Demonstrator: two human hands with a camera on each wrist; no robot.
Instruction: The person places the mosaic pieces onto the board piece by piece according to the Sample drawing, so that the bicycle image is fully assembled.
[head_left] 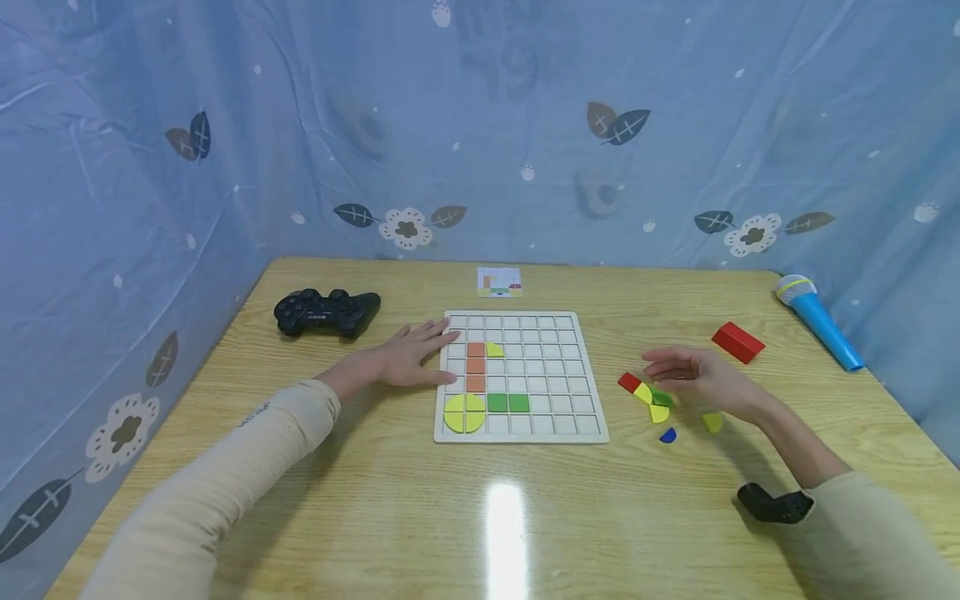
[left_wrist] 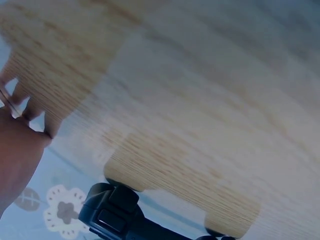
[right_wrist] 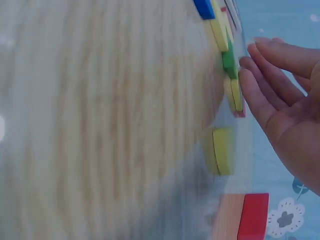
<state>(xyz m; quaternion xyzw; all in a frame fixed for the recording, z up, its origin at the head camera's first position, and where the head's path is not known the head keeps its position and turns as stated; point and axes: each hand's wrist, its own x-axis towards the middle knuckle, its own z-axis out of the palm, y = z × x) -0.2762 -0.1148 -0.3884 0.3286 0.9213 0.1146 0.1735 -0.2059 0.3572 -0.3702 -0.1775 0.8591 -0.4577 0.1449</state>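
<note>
Left hand [head_left: 412, 358] spread on a white gridded board [head_left: 553, 367]; right of it, our loose-fingered right hand [head_left: 701, 381] should pinch flat coloured tiles [head_left: 659, 414] edgewise.

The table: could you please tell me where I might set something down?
Free: wood before the board, between both sleeves; far wood between card and microphone. Crowded: right of the board, where loose pieces lie near the right hand.

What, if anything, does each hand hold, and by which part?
Nothing is held: the left hand touches the white gridded board; the right hand looks empty.
</note>
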